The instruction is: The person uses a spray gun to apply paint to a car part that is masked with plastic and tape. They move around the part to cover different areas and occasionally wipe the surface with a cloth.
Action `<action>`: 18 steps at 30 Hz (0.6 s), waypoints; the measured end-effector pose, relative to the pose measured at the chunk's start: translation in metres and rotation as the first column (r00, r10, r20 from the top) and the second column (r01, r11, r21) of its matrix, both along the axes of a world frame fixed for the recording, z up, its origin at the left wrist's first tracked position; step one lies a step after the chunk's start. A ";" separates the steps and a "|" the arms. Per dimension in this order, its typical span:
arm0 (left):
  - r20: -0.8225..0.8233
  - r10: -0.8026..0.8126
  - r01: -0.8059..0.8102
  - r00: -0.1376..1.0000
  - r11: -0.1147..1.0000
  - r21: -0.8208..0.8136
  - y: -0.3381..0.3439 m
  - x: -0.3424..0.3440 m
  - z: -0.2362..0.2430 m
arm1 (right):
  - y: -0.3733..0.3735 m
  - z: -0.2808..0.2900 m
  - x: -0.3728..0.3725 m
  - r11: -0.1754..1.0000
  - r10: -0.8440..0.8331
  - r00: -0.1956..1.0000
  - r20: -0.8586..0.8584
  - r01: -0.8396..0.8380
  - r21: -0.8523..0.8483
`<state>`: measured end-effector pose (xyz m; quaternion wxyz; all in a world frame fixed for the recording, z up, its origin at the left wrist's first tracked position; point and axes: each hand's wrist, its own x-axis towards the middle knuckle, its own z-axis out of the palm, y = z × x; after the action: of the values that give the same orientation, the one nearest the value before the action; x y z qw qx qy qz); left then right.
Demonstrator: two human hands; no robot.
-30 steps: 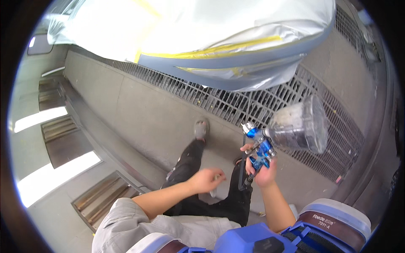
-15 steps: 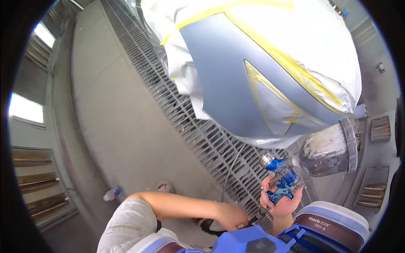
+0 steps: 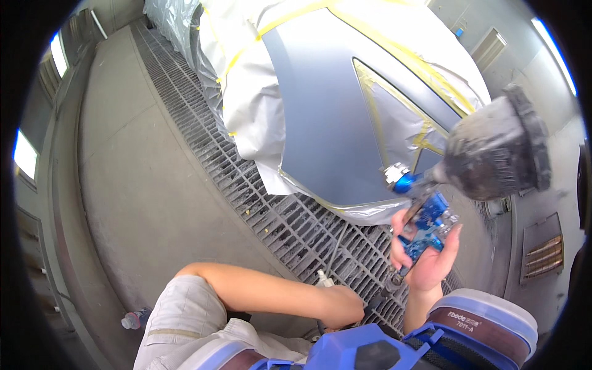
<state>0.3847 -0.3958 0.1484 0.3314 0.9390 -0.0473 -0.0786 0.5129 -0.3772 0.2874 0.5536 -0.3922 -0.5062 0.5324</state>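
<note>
My right hand grips a blue spray gun by its handle, fingers around the trigger side. The gun's silver nozzle points left, toward a grey car body panel, apart from it. A paint-smeared cup sits on the gun, leaning to the right. Below the handle, a dark air hose runs toward my left hand, which is closed around it low in front of me; its fingers are mostly hidden. White masking sheet and yellow tape border the panel, and a taped triangular window lies within it.
A metal floor grating runs along the car, beside a grey floor. Walls with lit panels stand on both sides. A plastic bottle lies at lower left. Blue respirator parts fill the bottom edge.
My right hand has raised the spray gun up and slightly right, its cup now overlapping the panel's right end. My view has shifted; the left hand stays low and closed.
</note>
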 end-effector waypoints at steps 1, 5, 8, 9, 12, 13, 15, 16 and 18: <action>0.036 0.073 -0.071 0.997 0.996 -0.044 -0.004 -0.009 -0.002 | 0.001 0.007 -0.005 0.996 -0.051 0.999 -0.012 0.052 0.073; 0.086 0.065 -0.058 0.994 0.995 -0.086 -0.017 -0.028 -0.017 | -0.004 0.039 -0.024 0.996 -0.087 0.995 -0.041 0.088 0.034; 0.100 -0.007 0.016 0.995 0.996 -0.086 -0.022 -0.033 -0.029 | -0.007 0.060 -0.034 0.999 -0.036 0.999 0.023 0.036 -0.007; 0.108 -0.030 0.037 0.994 0.997 -0.070 -0.024 -0.034 -0.032 | -0.006 0.062 -0.040 0.995 -0.096 0.995 0.026 0.095 0.040; 0.142 -0.059 0.064 0.988 0.998 -0.030 -0.026 -0.036 -0.033 | 0.003 0.068 -0.054 0.967 -0.214 0.975 0.052 0.205 0.149; 0.161 -0.051 0.056 0.986 0.998 -0.028 -0.027 -0.037 -0.032 | 0.005 0.071 -0.057 0.962 -0.229 0.968 0.097 0.211 0.172; 0.151 -0.048 0.052 0.987 0.998 -0.022 -0.028 -0.040 -0.030 | 0.001 0.076 -0.064 0.968 -0.227 0.971 0.073 0.216 0.126; 0.125 -0.054 0.057 0.991 0.998 -0.018 -0.028 -0.041 -0.028 | -0.003 0.080 -0.065 0.981 -0.180 0.980 0.090 0.172 0.090; 0.118 -0.060 0.061 0.991 0.998 -0.008 -0.027 -0.042 -0.027 | -0.010 0.087 -0.065 0.997 -0.078 0.991 0.108 0.075 0.025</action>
<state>0.3426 -0.4227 0.1218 0.3308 0.9383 -0.0957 -0.0330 0.4474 -0.3869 0.3743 0.5494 -0.4339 -0.5256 0.4834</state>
